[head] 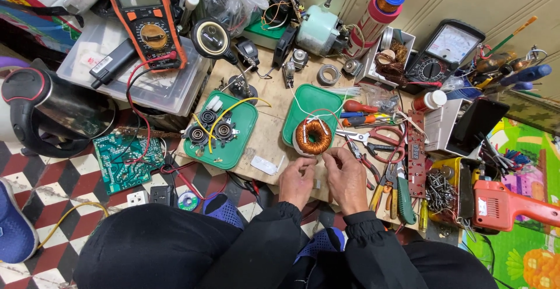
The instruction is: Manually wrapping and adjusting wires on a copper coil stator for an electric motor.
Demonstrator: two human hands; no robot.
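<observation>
Cluttered low table (pixel 271 131) over checkered floor — both hands meet at its near edge, left hand (pixel 296 179) and right hand (pixel 345 175) pinching thin wire just below the copper coil (pixel 313 136) on a green tray (pixel 309 99).

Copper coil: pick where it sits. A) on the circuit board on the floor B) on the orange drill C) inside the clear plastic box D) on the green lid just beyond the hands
D: the copper coil rests on the near end of a green lid, right ahead of both hands' fingers.
</observation>
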